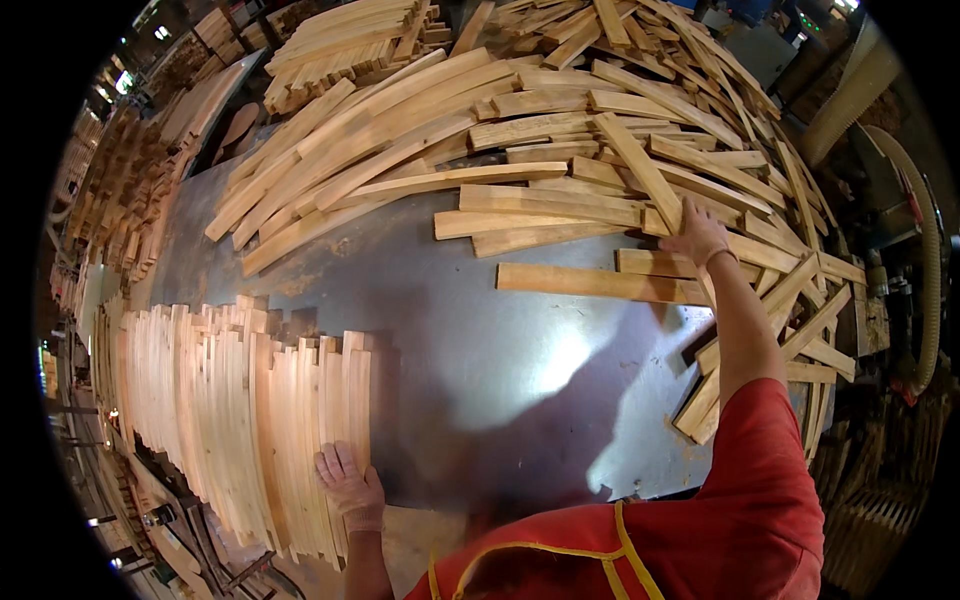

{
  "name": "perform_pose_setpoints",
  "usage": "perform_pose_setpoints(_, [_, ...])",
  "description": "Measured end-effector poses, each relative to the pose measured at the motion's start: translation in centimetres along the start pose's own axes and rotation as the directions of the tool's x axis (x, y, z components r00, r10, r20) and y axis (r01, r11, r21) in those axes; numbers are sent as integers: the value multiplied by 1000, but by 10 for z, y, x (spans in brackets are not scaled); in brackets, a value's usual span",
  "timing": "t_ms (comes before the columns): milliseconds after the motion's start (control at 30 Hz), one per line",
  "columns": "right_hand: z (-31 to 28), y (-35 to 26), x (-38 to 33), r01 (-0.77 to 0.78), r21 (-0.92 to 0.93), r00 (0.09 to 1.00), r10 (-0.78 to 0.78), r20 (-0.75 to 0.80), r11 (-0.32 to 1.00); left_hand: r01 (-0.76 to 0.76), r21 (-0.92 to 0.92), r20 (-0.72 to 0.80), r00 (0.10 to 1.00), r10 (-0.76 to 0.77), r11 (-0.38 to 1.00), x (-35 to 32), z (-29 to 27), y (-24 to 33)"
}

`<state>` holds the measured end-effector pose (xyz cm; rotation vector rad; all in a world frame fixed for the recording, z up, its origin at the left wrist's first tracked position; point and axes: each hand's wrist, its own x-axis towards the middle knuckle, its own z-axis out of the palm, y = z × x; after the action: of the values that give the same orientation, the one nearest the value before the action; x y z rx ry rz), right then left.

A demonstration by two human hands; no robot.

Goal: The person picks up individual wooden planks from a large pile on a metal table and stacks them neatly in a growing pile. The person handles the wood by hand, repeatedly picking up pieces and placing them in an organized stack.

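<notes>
My left hand (350, 485) lies flat, fingers stretched, on the near right end of a row of pale wooden strips (225, 420). These strips are packed side by side at the left of the grey metal table (450, 380). At the right, my right arm reaches out over a loose heap of wooden strips (560, 130). My right hand (697, 235) is closed over one long wooden strip (640, 165), which slants across the others. Its thumb is on the left side of that strip; part of the grip is hidden by the hand itself.
A neat stack of boards (345, 45) stands at the far left. More timber is piled beyond the table's left edge. Crossed strips (800, 320) lie by my right forearm. A ribbed hose (930, 270) hangs at the far right.
</notes>
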<state>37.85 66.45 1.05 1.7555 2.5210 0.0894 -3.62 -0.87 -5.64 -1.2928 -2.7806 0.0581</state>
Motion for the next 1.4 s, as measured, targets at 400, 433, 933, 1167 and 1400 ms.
perform_pose_setpoints(400, [45,-77,-191,-74,208,984,38,173,975,-15,44,9,1000,14,999,5,4,0])
perform_pose_setpoints(433, [14,-96,-203,-149,458,978,62,200,876,-13,51,1,1000,13,999,-5,8,-8])
perform_pose_setpoints(933, [8,-300,-410,-239,947,830,-462,313,213,552,-779,624,728,285,298,2,-43,76])
perform_pose_setpoints(1167, [39,-21,-359,-398,657,677,689,-261,640,-214,14,112,971,211,977,-49,-35,9])
perform_pose_setpoints(1400, [13,-32,-358,-514,781,720,673,169,354,-162,96,96,984,153,982,-10,-62,79])
